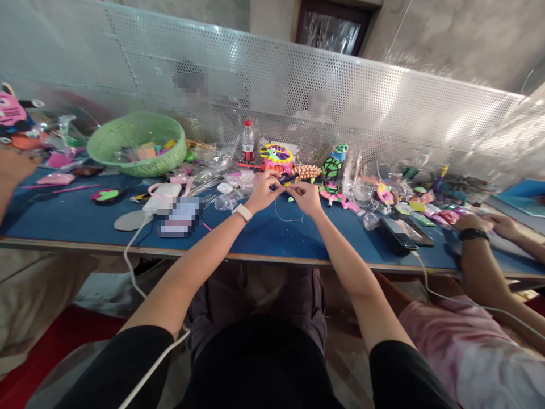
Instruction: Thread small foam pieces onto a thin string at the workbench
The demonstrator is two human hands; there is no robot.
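My left hand [266, 192] is closed on a small dark blue, elongated piece [290, 178], just above the table. Close beside it, the fingers of my right hand [305, 196] are pinched together at the near side of that piece; what they grip is too small to make out. A thin pale thread or wire [289, 220] curls over the blue tabletop below my hands. Behind them stand a yellow and purple clay figure [276, 152], a ridged tan piece [307, 171] and a green and black turtle-like figure [334, 163].
A green basket [137, 122] of coloured packets stands at the left. A red-capped bottle [248, 141] is by the perforated metal screen [272, 74]. A power bank [164, 199], a phone [180, 217] and a black device [397, 236] lie on the table [251, 238]. Co-workers' hands show at both sides.
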